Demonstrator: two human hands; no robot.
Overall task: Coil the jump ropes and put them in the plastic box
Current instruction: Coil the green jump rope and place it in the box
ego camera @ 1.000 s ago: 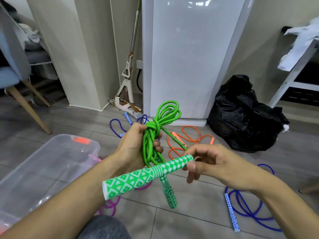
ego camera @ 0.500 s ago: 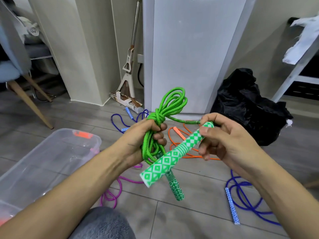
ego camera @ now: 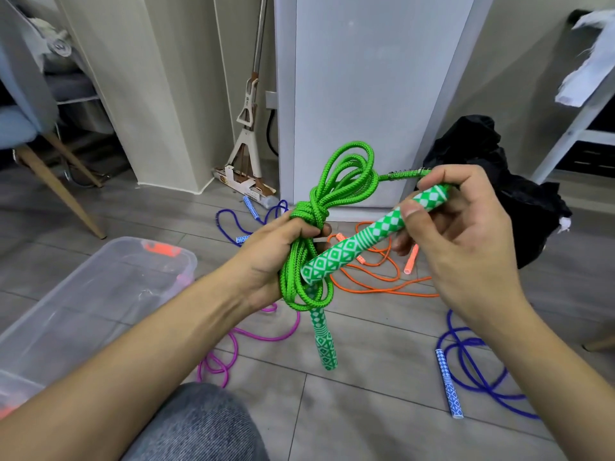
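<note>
My left hand (ego camera: 266,257) grips the coiled green jump rope (ego camera: 342,171) at its wrapped middle, loops standing up above the fist. One green-and-white patterned handle (ego camera: 324,341) hangs down below the coil. My right hand (ego camera: 459,234) pinches the other patterned handle (ego camera: 362,237) near its rope end, the handle slanting down-left with its free end against the coil. The clear plastic box (ego camera: 83,294) sits open on the floor at the left, a red latch on its far rim.
Loose ropes lie on the grey floor: orange (ego camera: 379,277) under my hands, pink (ego camera: 233,347) near the box, blue (ego camera: 472,371) at the right, another blue one (ego camera: 239,221) by the white cabinet. A black bag (ego camera: 499,168) sits at the right, a chair (ego camera: 30,121) at the left.
My right hand has lifted the handle's rope end up and to the right, so the handle tilts steeper and its free end now meets the coil. The left hand keeps its grip.
</note>
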